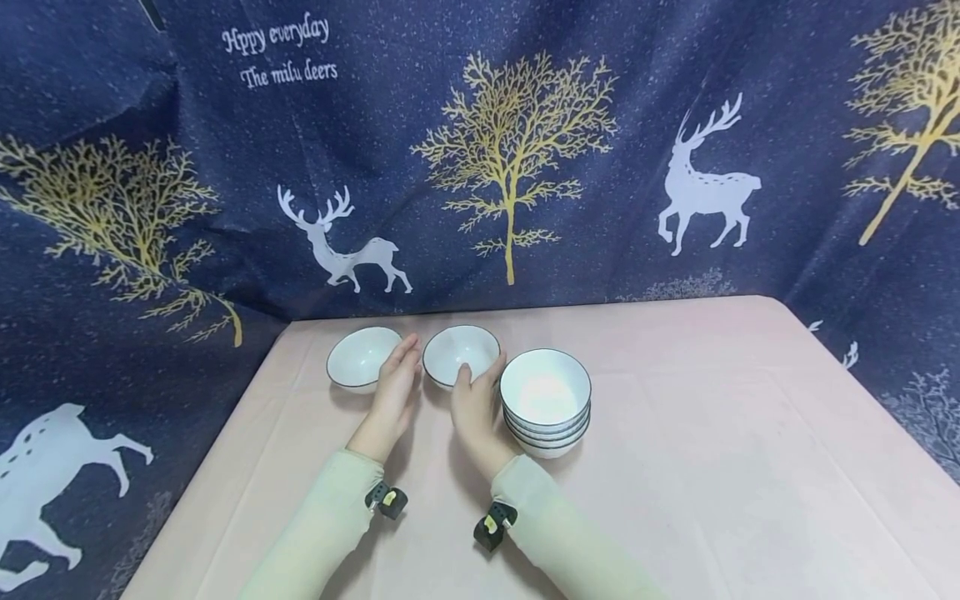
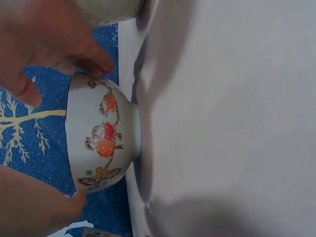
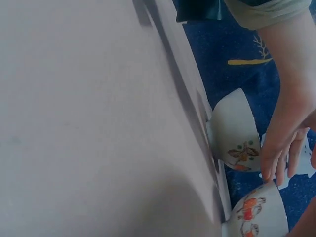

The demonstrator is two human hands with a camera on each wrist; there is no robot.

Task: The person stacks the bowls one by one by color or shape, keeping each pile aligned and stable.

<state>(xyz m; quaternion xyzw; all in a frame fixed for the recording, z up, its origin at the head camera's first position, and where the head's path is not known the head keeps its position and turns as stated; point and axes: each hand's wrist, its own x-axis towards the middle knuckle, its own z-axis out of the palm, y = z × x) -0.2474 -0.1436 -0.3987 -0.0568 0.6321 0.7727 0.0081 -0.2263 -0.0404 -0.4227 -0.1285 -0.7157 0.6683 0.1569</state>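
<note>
Nearest on the pink counter (image 1: pixel 675 467) are two pale sleeves, each with a small wrist camera. Past them, the left hand (image 1: pixel 395 387) lies with straight, relaxed fingers between the two single bowls, its fingertips at the left side of the middle bowl (image 1: pixel 461 354). It grips nothing. The right hand (image 1: pixel 474 408) is on the near right side of the same bowl, thumb on the rim and fingers around the outer wall; how firmly it holds I cannot tell. In the left wrist view, fingertips touch both sides of that bowl's rim, and its wall shows painted orange fruit.

The middle bowl stands upright at the far-middle of the counter, just beside the stack (image 1: pixel 545 402) on its right and near the left bowl (image 1: pixel 363 357).

Risks, as I judge them: the bowls are glazed and smooth, so a light hold at the rim could slip. The right hand is squeezed between bowl and stack, and a sideways nudge could knock the stack. The bowls are also near the far edge.

Count: two single bowls and one stack of what looks like four, about six in all. Behind hangs a blue deer curtain (image 1: pixel 525 150).
</note>
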